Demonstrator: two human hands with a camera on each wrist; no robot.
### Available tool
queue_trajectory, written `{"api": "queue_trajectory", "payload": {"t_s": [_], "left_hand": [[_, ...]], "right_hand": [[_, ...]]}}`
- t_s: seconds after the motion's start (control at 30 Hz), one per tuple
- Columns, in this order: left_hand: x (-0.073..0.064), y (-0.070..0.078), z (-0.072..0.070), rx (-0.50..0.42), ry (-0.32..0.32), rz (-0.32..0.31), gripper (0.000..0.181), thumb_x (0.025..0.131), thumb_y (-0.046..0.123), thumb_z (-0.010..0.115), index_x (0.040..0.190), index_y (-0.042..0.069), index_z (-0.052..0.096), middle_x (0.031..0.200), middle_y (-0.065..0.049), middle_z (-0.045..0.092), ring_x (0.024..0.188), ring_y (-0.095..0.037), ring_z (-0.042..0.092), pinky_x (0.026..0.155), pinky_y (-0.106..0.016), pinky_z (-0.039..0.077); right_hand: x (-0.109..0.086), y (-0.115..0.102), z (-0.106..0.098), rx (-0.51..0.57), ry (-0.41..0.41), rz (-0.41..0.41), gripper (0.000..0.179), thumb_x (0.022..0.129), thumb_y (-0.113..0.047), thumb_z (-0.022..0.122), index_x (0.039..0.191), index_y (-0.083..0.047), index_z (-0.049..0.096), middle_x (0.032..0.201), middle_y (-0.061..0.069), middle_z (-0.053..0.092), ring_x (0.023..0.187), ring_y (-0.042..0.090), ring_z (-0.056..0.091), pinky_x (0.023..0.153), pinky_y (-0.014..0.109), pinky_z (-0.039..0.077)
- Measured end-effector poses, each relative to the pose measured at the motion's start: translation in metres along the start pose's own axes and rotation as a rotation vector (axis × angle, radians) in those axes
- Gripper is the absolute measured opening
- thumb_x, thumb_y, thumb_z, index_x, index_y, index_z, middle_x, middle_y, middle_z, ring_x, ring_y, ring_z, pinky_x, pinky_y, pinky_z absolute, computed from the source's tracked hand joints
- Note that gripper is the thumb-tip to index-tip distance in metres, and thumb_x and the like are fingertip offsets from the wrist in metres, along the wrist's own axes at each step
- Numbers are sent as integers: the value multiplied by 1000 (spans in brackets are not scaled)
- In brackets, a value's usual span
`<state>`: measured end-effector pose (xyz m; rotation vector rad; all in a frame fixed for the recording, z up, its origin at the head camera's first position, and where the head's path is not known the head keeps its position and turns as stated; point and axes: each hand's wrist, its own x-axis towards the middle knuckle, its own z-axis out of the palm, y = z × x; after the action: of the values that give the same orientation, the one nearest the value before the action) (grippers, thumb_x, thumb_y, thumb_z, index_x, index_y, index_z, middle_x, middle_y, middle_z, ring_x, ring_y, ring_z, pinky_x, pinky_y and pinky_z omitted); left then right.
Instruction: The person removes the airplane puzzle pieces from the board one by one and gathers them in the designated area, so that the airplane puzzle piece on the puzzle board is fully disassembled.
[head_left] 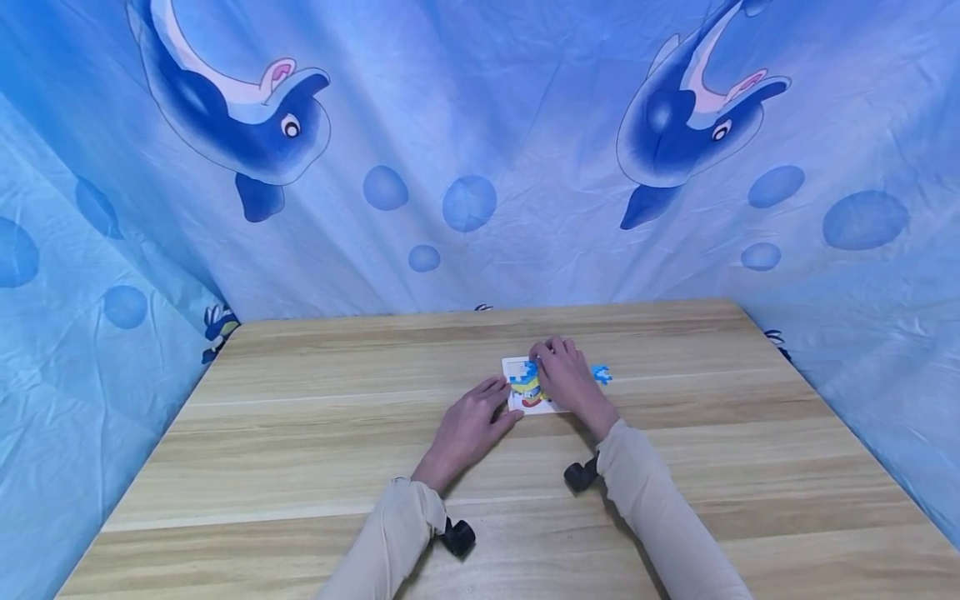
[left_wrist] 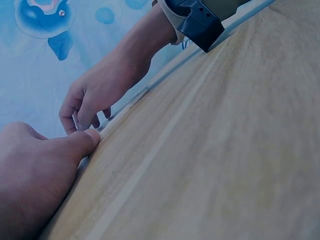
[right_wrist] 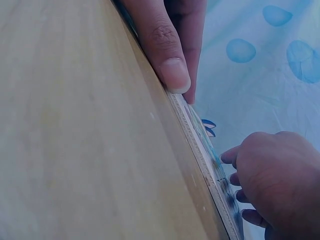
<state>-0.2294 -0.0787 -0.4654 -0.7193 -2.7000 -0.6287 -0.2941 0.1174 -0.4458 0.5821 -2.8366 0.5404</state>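
A small jigsaw puzzle (head_left: 533, 408) with a white frame lies on the table, showing a yellow, red and blue picture. Its upper left part shows bare backing beside blue pieces. My left hand (head_left: 468, 423) rests at its left side, fingers along the edge and thumb (right_wrist: 176, 75) pressed on the near corner. Over the right part of the puzzle bends my right hand (head_left: 567, 375), fingers pointing down at the blue pieces. In the left wrist view the right hand's fingertips (left_wrist: 82, 122) come down close together behind the left thumb. What lies under those fingertips is hidden.
A loose blue and white puzzle piece (head_left: 602, 374) lies on the wooden table (head_left: 337, 467), right of the puzzle. Both wrists carry a black camera (head_left: 459, 537). A blue dolphin-print curtain (head_left: 480, 125) hangs behind the table and at its sides.
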Motion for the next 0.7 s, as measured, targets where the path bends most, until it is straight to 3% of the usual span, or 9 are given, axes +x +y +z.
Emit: {"api": "queue_trajectory", "payload": {"t_s": [0.37,0.7], "left_hand": [[0,1,0,15,-8,-9,54,94,47,57,133,9,58,139,-8,53,132,-22,46,105,-38,42],[1,0,-1,4,-8,-5,54,94,47,57,133,9,58,139,-9,53,132,-22,46,105,-38,41]], "right_hand": [[1,2,0,35,5,20,19,98,-16,53,116,-13,59,118,9,52,111,29,43,94,46,40],[1,4,1,75,33,-25,19,96,-7,52,113,-10,59,116,9,55,109,29,46,94,47,42]]}}
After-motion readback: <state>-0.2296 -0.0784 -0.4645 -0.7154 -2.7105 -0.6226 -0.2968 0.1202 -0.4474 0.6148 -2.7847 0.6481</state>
